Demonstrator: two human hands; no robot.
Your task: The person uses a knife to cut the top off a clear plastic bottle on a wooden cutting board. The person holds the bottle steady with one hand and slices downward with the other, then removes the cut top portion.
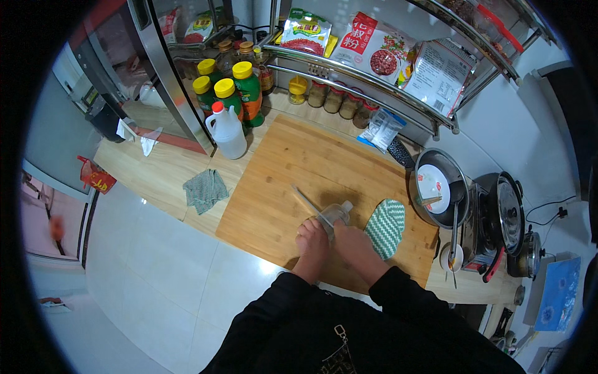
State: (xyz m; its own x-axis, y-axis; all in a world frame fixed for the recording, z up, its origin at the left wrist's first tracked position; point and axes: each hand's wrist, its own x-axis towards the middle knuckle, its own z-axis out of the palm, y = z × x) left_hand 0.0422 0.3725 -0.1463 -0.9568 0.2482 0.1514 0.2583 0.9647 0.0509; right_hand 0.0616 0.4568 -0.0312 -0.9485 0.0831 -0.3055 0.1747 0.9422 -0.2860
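On a wooden cutting board [280, 154], a clear plastic bottle [337, 212] lies on its side, its neck pointing away from me. My left hand [313, 239] is closed around the near end of the bottle. My right hand [353, 244] grips the near end of a thin, long tool [306, 198], perhaps a knife, which lies across the bottle and points to the upper left. My fingers hide its handle. To the right of my right hand, a green and white zigzag-patterned cloth or mitt [387, 228] lies flat on the board.
Left of the board are a grey-green cloth [205, 190], a white jug with a red cap [229, 135] and several green bottles with yellow caps [247, 96]. At right stand a metal bowl [460, 210] holding a plate and ladle, a small cup [452, 258] and a lidded pan [509, 212]. A rack [355, 72] runs behind.
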